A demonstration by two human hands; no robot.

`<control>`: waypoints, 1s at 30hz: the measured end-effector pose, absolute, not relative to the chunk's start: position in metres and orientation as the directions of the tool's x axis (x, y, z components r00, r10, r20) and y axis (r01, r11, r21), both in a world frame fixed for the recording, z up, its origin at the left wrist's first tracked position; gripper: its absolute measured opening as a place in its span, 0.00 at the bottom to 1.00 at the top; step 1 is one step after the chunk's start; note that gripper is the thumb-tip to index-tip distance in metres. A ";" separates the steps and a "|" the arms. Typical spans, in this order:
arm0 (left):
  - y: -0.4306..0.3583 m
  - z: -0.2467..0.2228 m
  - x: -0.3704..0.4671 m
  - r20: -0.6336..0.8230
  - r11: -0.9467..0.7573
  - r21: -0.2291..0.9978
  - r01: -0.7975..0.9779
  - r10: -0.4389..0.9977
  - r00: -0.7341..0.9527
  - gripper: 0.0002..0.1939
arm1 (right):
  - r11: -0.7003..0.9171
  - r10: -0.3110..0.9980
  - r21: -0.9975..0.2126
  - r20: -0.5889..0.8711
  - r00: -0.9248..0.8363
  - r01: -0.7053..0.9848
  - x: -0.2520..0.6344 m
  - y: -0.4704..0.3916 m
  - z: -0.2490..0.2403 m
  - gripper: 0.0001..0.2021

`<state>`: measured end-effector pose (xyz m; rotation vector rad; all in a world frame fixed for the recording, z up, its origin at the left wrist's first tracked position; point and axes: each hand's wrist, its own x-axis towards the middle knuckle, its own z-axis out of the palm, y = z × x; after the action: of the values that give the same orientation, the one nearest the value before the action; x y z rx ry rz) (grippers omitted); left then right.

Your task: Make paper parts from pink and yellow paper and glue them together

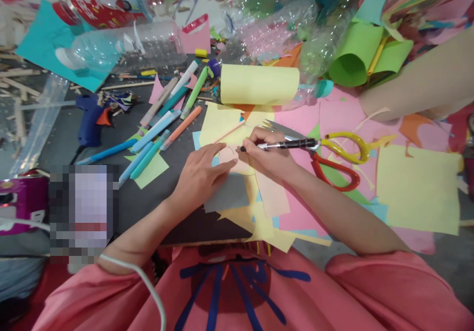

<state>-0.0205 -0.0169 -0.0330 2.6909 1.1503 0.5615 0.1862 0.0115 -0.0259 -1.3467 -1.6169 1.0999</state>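
My right hand (268, 150) grips a black-and-silver pen (289, 144), its dark tip against a small pale pink paper piece (226, 155). A thin curved line shows on that paper. On its left side rests my left hand (203, 173), fingers stretched out and lying on the paper's edge, holding no tool. Scissors (350, 136) with one yellow and one red handle lie just beyond my right wrist, partly behind the hand and pen. Yellow paper scraps (218, 123) and pink sheets (299, 197) are spread beneath and around my hands.
Several markers (181, 127) and a blue glue gun (89, 118) lie left. A bottle wrapped in yellow paper (259, 84) stretches across the back, near clear plastic bottles (148, 42) and green paper rolls (355, 54). Another person's limb (418, 79) reaches in from the right.
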 end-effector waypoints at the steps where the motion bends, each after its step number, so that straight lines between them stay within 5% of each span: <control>1: -0.017 -0.033 -0.020 0.280 -0.693 0.288 0.661 0.721 0.634 0.14 | 0.081 0.988 -0.938 0.032 -0.149 0.338 0.186 0.012 -0.027 0.16; 8: -0.017 -0.035 -0.021 0.290 -0.697 0.285 0.658 0.717 0.634 0.13 | 0.063 0.970 -0.956 -0.009 -0.242 0.288 0.185 0.010 -0.024 0.15; 14: -0.018 -0.035 -0.021 0.263 -0.671 0.324 0.667 0.741 0.618 0.14 | 0.142 0.986 -0.926 0.102 -0.130 0.350 0.187 0.010 -0.026 0.17; 30: -0.017 -0.034 -0.021 0.242 -0.661 0.328 0.675 0.749 0.616 0.14 | 0.160 0.984 -0.928 0.122 -0.132 0.336 0.186 0.010 -0.028 0.16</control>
<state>-0.0208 -0.0174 -0.0344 2.6361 1.1768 0.5350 0.1865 0.0102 -0.0280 -1.2947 -1.6135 0.9914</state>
